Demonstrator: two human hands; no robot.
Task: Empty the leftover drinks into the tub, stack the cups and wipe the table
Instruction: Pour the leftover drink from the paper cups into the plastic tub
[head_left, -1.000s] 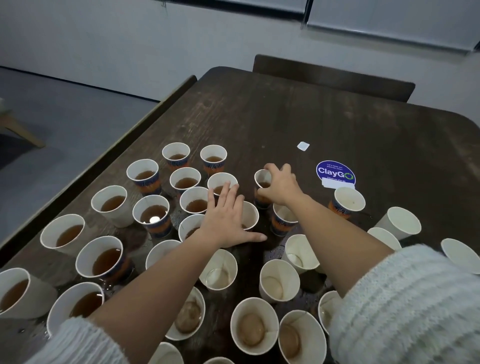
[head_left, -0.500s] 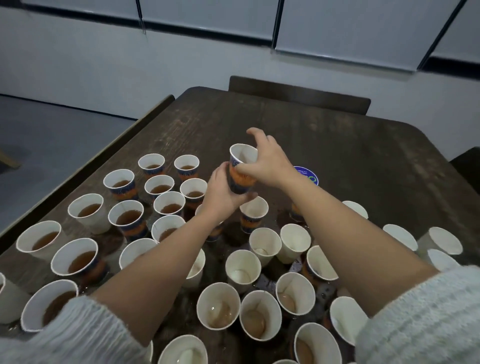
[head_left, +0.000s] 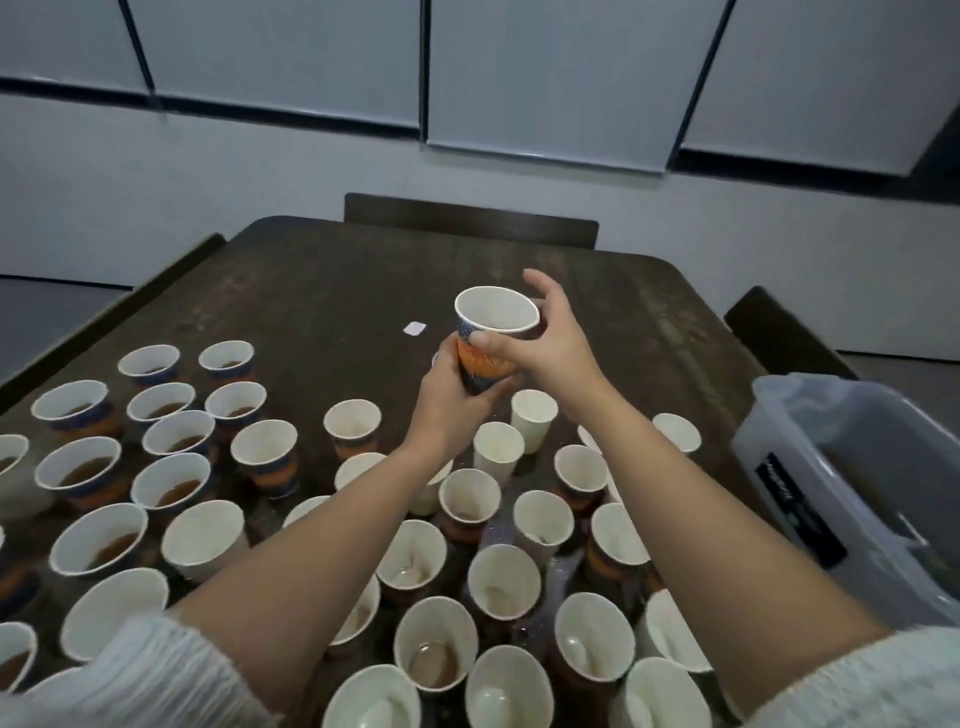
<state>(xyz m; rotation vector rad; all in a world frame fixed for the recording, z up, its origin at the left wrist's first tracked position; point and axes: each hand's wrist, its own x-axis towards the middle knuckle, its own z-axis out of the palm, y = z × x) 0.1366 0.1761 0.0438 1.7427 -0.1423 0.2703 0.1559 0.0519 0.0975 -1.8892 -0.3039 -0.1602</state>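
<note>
Since a moment ago the orange-and-blue patterned paper cup (head_left: 485, 347) has risen higher above the dark wooden tabletop (head_left: 337, 291), and the translucent grey plastic tub (head_left: 852, 499) has come into view. The cup stands upright, the left hand (head_left: 451, 400) wrapped round its base and the right hand (head_left: 540, 338) pinching its rim, thumb in front, some fingers (head_left: 540, 283) lifted clear. The tub lies well off to the right and nearer the person, on the right hand's side, so the pour probably needs a rightward carry.

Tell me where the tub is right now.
The tub sits at the table's right edge in the head view, right of the right hand and the emptied cups.
</note>
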